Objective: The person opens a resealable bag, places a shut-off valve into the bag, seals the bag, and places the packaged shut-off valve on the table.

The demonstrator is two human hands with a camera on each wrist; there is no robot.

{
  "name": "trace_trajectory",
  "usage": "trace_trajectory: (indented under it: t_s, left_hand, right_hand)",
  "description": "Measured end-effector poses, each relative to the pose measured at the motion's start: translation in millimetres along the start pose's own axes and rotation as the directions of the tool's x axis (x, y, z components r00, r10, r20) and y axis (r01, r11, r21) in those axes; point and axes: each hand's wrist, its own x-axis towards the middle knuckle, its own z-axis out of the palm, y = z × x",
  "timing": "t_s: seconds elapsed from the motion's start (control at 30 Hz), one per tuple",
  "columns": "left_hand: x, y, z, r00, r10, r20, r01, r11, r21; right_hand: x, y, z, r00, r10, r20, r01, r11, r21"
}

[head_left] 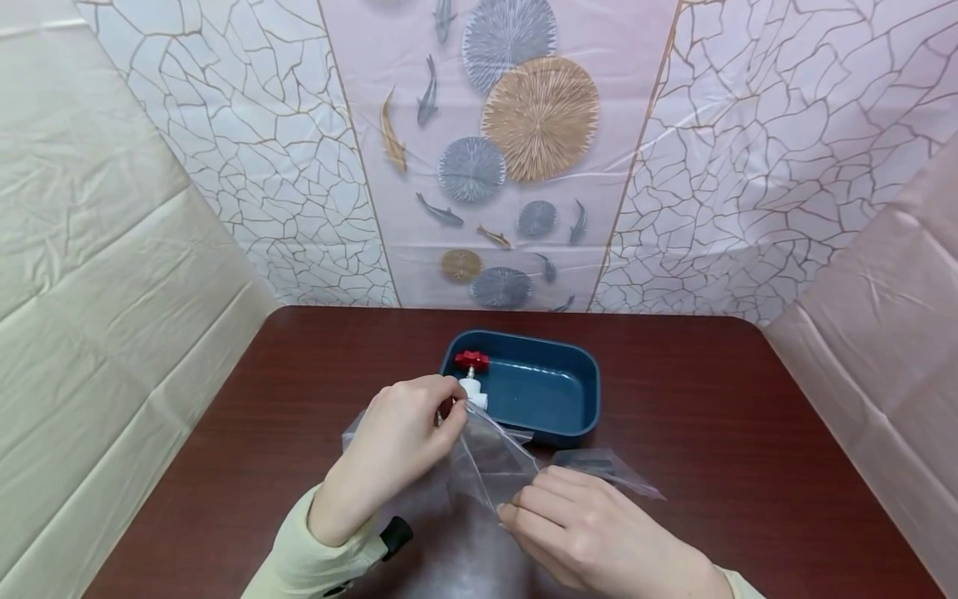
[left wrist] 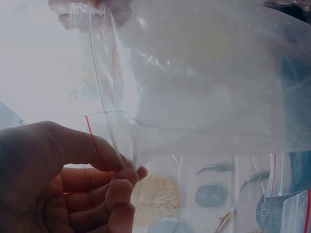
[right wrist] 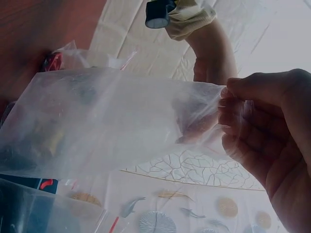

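Note:
A clear zip bag (head_left: 490, 466) with a seal strip along its top edge is stretched between both hands. My left hand (head_left: 407, 437) pinches one end of that edge between thumb and fingers, beside the near left corner of a dark blue tray (head_left: 580, 433). Lower and to the right, my right hand (head_left: 580, 524) pinches the other end, thumb against bent fingertips. A red line shows on the bag (left wrist: 189, 82) near the left thumb in the left wrist view. Glare and the cloudy film (right wrist: 102, 121) hide whether anything is inside.
In the tray's left end stands a white valve (head_left: 471, 389) with a red handwheel (head_left: 471, 360), partly behind the left hand. Another clear bag (head_left: 617, 472) lies at the tray's near right side. Clear plastic (head_left: 352, 428) also shows left of the left hand, on the dark red table (head_left: 674, 391).

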Motion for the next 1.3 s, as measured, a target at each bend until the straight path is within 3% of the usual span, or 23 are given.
trace_trajectory:
  t_s: [0.23, 0.33, 0.43, 0.5, 0.57, 0.7, 0.77, 0.83, 1.0, 1.17, 1.3]
  left_hand:
    - [0.2, -3.4, -1.4, 0.999, -0.012, 0.042, 0.016, 0.994, -0.105]
    - [0.2, -4.0, -1.8, 0.999, -0.005, 0.037, 0.010, 0.992, -0.123]
    - [-0.2, -4.2, -2.6, 1.000, 0.010, 0.013, -0.009, 0.995, -0.103]
    - [-0.6, -4.2, -3.4, 1.000, 0.030, -0.002, -0.030, 0.996, -0.087]
    - [-1.7, -4.3, -3.7, 0.999, 0.051, -0.011, -0.051, 0.996, -0.076]
    - [-4.5, -4.1, -2.5, 0.995, 0.094, -0.024, -0.095, 0.994, -0.059]
    - [-5.6, -3.4, -1.4, 0.994, 0.110, -0.028, -0.112, 0.992, -0.058]
    - [-6.8, -2.7, -0.3, 0.992, 0.120, -0.026, -0.122, 0.990, -0.064]
    - [-12.4, -1.4, -0.9, 0.994, 0.106, 0.000, -0.106, 0.991, -0.082]
    - [-21.0, -2.0, -8.7, 0.997, 0.065, 0.032, -0.063, 0.997, -0.052]
    - [-24.4, -4.2, -13.9, 0.997, 0.036, 0.061, -0.035, 0.999, -0.028]
  right_hand:
    - [-0.2, 1.7, 2.0, 1.000, 0.014, 0.015, -0.014, 1.000, 0.026]
    - [5.8, 6.2, 1.7, 0.996, -0.035, -0.079, 0.033, 0.999, -0.034]
    - [11.7, 13.9, -1.4, 0.968, -0.031, -0.248, 0.009, 0.996, -0.091]
    - [11.7, 18.4, -4.8, 0.941, 0.072, -0.330, -0.100, 0.993, -0.069]
    - [9.5, 21.7, -7.6, 0.908, 0.241, -0.342, -0.262, 0.965, -0.016]
    - [4.6, 25.3, -7.1, 0.810, 0.558, -0.182, -0.566, 0.824, 0.006]
    - [4.3, 26.6, -4.1, 0.769, 0.633, -0.088, -0.635, 0.772, 0.003]
    - [4.6, 27.5, -0.2, 0.747, 0.664, -0.032, -0.663, 0.748, 0.025]
    - [3.0, 30.1, 7.4, 0.746, 0.664, -0.050, -0.661, 0.748, 0.067]
    - [-0.5, 34.1, 11.5, 0.771, 0.621, -0.141, -0.626, 0.780, 0.009]
    - [-2.2, 35.2, 13.0, 0.778, 0.602, -0.179, -0.613, 0.790, -0.010]
